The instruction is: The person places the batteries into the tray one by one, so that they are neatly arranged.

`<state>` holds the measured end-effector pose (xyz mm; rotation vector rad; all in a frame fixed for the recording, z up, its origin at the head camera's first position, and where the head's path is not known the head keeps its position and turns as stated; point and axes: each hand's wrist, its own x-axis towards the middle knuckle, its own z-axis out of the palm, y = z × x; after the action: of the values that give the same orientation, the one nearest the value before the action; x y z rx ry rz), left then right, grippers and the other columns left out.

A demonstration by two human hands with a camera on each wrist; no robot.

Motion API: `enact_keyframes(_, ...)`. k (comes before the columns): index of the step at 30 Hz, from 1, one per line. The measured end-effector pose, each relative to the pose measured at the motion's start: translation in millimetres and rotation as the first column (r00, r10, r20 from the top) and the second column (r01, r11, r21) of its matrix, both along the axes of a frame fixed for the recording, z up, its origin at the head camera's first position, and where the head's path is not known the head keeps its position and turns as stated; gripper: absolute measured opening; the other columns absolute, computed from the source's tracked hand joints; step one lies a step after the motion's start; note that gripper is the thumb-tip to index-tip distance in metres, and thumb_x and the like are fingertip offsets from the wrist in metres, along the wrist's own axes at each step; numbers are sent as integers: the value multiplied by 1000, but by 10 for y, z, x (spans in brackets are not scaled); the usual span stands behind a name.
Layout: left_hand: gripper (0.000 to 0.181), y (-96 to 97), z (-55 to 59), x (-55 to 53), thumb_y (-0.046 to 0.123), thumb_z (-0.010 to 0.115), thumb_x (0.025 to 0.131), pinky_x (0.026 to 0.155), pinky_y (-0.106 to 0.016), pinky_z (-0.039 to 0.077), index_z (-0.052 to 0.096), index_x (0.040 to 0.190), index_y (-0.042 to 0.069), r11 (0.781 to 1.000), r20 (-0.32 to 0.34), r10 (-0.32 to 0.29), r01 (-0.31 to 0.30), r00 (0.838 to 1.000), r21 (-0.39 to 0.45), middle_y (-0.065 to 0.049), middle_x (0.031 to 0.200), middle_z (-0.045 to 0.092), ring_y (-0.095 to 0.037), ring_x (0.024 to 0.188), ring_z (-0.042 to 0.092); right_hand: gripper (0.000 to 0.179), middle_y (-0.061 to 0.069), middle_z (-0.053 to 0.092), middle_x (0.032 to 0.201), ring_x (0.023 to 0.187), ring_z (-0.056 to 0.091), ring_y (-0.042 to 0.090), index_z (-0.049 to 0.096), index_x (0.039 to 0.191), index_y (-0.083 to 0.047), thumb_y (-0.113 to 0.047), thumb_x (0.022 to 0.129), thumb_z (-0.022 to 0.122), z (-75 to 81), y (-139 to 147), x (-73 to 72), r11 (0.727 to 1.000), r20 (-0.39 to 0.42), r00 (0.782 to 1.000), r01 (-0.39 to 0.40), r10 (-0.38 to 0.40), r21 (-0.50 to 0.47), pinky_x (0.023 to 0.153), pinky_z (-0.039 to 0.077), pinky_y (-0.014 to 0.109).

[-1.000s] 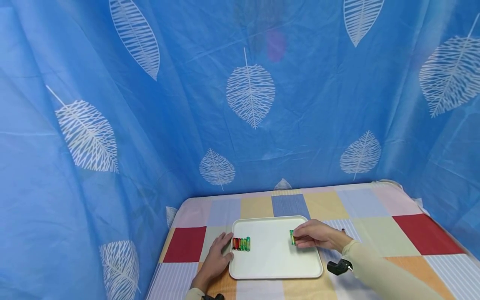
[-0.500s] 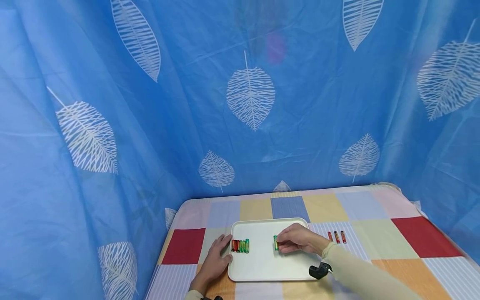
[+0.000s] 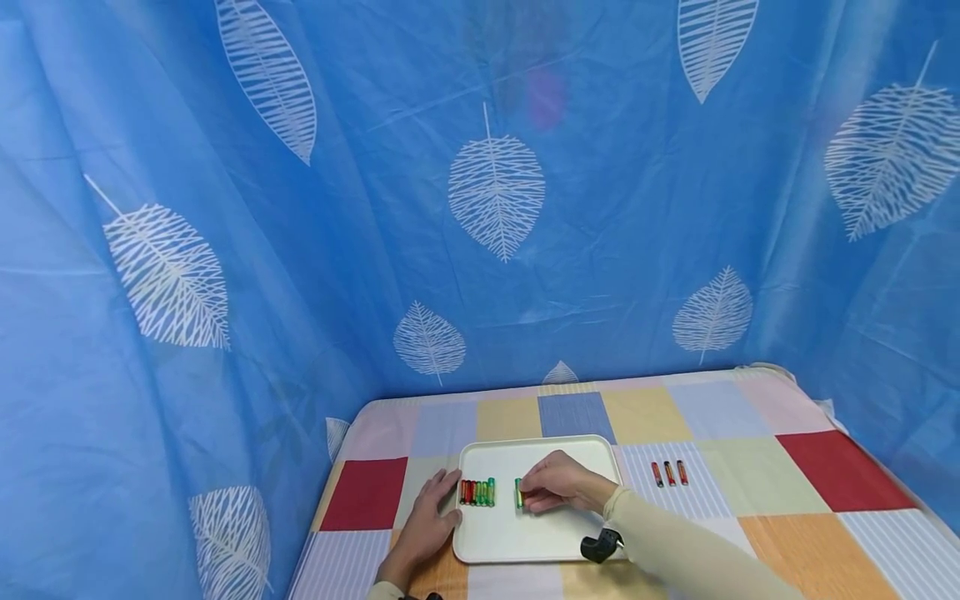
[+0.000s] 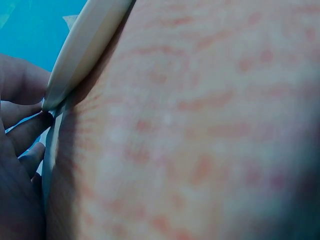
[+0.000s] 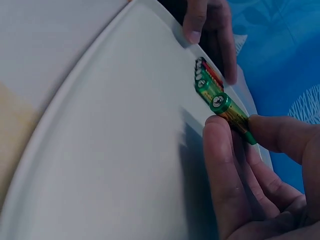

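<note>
White and smooth, a rectangular round-cornered tray [image 3: 517, 540] lies on a multicoloured patchwork tablecloth [image 3: 817, 471] in the head view. On its left part lies a side-by-side row of red and green cylindrical batteries [image 3: 484, 493]; the left hand [image 3: 429, 523] rests against the left rim, fingers relaxed. The right hand [image 3: 558, 482] pinches a green-and-gold cylindrical battery [image 3: 518, 494] over the tray, near the row's right end but apart from it. Three red-and-black batteries [image 3: 670, 474] lie on the cloth right of the tray. The left wrist view shows the left fingers touching the rim beside blurred cloth. In the right wrist view, thumb and fingers grip the green-and-gold battery, its metal tip showing.
</note>
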<state>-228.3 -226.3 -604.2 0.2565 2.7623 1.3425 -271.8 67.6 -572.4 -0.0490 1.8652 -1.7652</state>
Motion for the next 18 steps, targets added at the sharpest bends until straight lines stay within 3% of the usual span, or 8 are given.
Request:
enact_keyframes(10, 67, -14, 33, 66, 5, 70, 91, 122, -87, 19, 59, 157, 5, 1000, 0, 13, -13, 1000, -3, -36, 168, 39, -70, 156, 22, 11, 14, 79, 76, 59, 74, 10, 80, 95, 9, -1, 93, 78, -31, -326, 22, 998, -24, 1000, 20, -19, 55, 61, 66, 26)
enact_keyframes(18, 67, 7, 24, 66, 5, 70, 91, 123, -87, 17, 59, 157, 4, 1000, -4, 5, -5, 1000, 8, -36, 168, 39, -69, 157, 22, 8, 15, 79, 74, 56, 73, 10, 80, 91, 8, -1, 90, 80, -1, -420, 34, 991, -58, 995, 85, -80, 100, 58, 65, 26)
